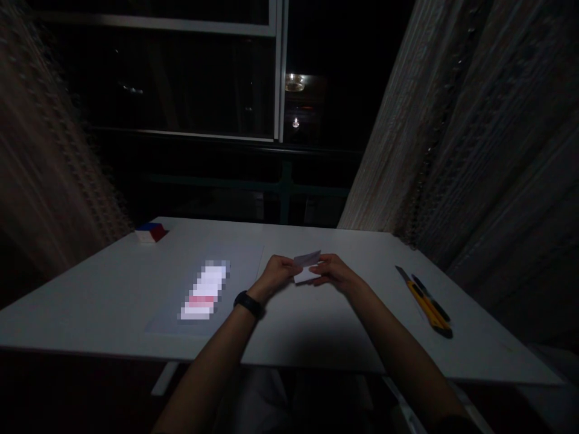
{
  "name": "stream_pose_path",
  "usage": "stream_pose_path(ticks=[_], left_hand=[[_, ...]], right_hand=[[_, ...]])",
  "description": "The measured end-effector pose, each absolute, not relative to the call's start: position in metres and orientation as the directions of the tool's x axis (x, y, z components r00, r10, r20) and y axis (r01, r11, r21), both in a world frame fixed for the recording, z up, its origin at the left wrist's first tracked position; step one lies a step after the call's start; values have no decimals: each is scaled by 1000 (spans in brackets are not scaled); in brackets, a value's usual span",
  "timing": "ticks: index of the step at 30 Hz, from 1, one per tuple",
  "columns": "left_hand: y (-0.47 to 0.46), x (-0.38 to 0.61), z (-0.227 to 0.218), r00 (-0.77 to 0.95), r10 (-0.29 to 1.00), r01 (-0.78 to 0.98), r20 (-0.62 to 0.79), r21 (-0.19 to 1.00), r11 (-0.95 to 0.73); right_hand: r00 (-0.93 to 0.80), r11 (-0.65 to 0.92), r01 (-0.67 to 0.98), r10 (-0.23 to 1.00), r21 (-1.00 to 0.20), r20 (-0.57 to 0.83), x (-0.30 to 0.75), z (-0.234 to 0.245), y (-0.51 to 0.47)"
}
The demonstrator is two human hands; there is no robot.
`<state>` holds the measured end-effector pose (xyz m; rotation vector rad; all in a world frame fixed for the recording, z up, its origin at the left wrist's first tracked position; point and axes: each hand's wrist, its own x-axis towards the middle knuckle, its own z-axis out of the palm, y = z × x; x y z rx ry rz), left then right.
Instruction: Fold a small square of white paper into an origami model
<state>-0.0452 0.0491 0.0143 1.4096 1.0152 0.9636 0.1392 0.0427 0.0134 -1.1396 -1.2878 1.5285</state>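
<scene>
A small folded piece of white paper [306, 275] is held up over the middle of the table, one edge standing up at a slant. My left hand [277, 272] pinches its left side, thumb on the near face. On the right side, my right hand [333, 269] grips the same paper between thumb and fingers. The fingertips behind the paper are partly hidden. A black band [248, 303] is around my left wrist.
On the white table [289, 337], a lit, blurred-out phone [205, 290] lies on a white sheet [246, 265] at left. A puzzle cube [151, 232] sits at the far left. At right lie a yellow box cutter [427, 304] and a pen [432, 298]. Curtains [389, 120] flank a dark window.
</scene>
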Motion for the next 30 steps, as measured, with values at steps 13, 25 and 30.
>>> stream_pose_path(ticks=[13,25,30], left_hand=[[36,-46,15,341,940,63,13,997,-36],[28,-39,16,311,949,98,58,991,-92],[29,-38,11,327,944,62,32,997,-55]], right_hand=[[-415,-200,-62,896,-978,-157,149,21,31],[-193,-146,-78,973,-986,-129,151,16,27],[-192,-132,-93,975,-987,-112,150,16,26]])
